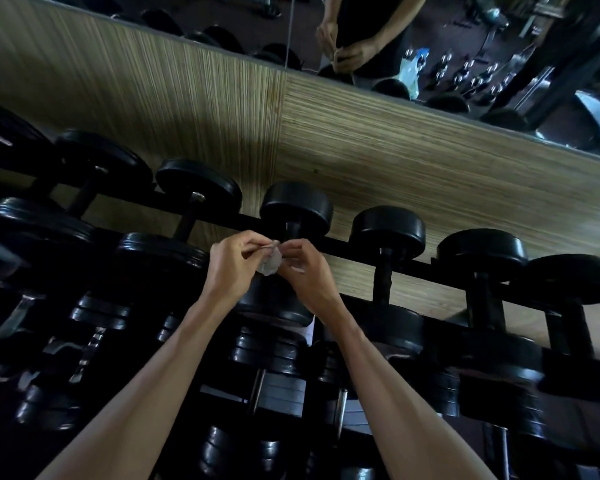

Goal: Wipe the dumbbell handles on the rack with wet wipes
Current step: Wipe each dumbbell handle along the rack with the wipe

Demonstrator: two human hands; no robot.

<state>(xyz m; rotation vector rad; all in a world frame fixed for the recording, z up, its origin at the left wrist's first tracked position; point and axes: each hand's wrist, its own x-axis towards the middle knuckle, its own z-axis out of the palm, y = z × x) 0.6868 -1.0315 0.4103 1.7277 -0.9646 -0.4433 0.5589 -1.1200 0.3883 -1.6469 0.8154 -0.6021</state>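
Observation:
A small crumpled grey wet wipe (270, 263) hangs between my two hands above the middle of the rack. My left hand (232, 263) pinches its upper left edge and my right hand (307, 268) pinches the right side. Both hands hover over a black dumbbell (296, 206) on the top tier, whose handle is mostly hidden behind them. Just to the right, another dumbbell's dark handle (381, 277) is in plain sight. The black rack rail (347, 247) runs diagonally behind my hands.
Rows of black dumbbells fill the top tier and the lower tiers (267, 355). Behind the rack is a wood-grain wall panel (413, 161), and above it a mirror (447, 46) reflecting a person's hands and more gym gear.

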